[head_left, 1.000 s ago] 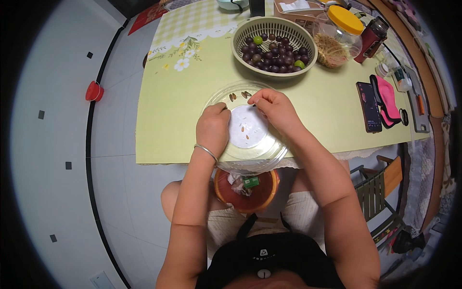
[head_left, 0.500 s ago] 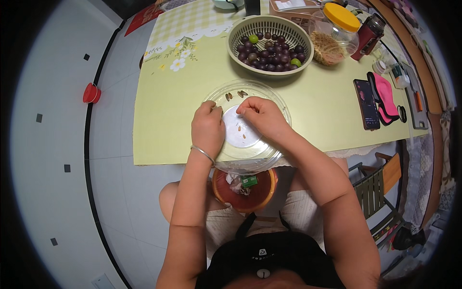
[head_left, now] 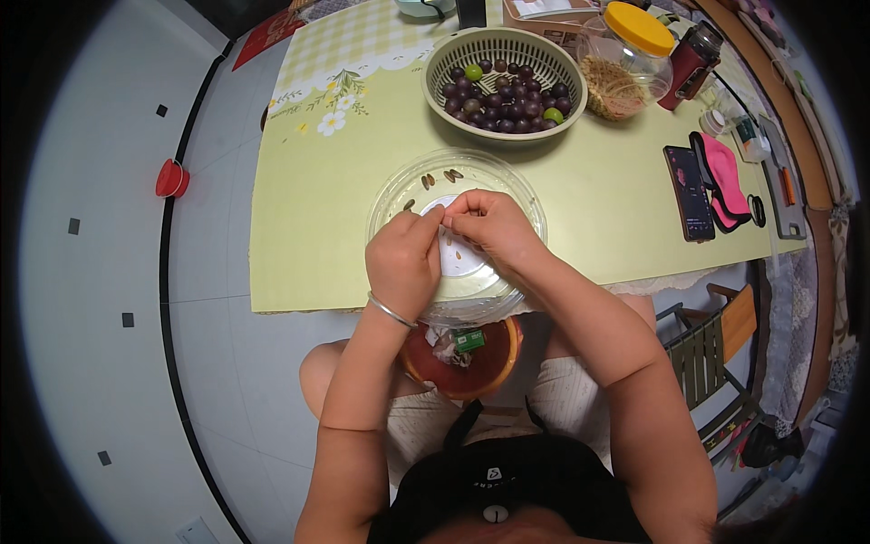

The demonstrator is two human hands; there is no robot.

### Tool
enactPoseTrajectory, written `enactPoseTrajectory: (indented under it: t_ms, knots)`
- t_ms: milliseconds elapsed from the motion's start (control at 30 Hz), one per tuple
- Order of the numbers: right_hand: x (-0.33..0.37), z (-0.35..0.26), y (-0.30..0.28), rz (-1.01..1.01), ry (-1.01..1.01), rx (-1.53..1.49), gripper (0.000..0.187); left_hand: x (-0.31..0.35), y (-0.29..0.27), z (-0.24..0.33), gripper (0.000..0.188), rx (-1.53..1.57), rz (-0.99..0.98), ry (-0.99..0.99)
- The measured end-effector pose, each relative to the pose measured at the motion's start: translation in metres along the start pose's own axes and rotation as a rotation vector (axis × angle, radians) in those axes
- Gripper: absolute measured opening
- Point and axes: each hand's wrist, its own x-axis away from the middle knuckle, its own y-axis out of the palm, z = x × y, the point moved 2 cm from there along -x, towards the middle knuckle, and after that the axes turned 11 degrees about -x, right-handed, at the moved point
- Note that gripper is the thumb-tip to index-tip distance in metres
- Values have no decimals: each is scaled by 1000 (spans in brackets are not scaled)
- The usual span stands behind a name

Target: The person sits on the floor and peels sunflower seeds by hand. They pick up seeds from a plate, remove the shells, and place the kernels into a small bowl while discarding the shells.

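Observation:
My left hand [head_left: 402, 265] and my right hand [head_left: 497, 232] meet fingertip to fingertip over a round clear plastic dish [head_left: 518, 174]. Both are closed in a pinch, and whatever lies between the fingertips is too small or hidden to make out. Several brown seed-like shells [head_left: 453, 175] lie along the dish's far side, and a greenish-brown one [head_left: 410, 205] rests beside my left fingers. Tiny tan bits [head_left: 458, 256] sit on the white centre of the dish, partly covered by my hands.
Beyond the dish stands an oval basket [head_left: 435, 100] of dark and green grapes. To its right are a yellow-lidded jar [head_left: 618, 86] and a dark red flask [head_left: 692, 65]. A phone [head_left: 689, 193] lies by a pink-and-black item [head_left: 722, 177]. Below the table edge sits a bin [head_left: 507, 363].
My left hand has moved right and its fingertips now touch those of my right hand. A greenish-brown shell shows on the dish's left side where my left fingers were.

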Motion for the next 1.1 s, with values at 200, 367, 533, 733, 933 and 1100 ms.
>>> enactPoseTrajectory:
  t_ms: [200,367,533,733,933,1100]
  knots:
    - [5,-2,3,39,-39,31,6,4,3,1,19,74,34,-15]
    - [8,-2,9,52,-148,154,7,3,1,4,17,77,35,-68]
    - [9,-7,9,24,4,13,10,4,4,-6,14,451,76,-372]
    - [9,-5,10,-13,20,-83,9,-3,-2,-1,12,380,34,-230]
    - [12,-5,11,58,-88,2,5,0,2,3,15,103,90,-4]
    - [13,0,13,85,-198,111,5,5,3,5,18,35,48,-15]
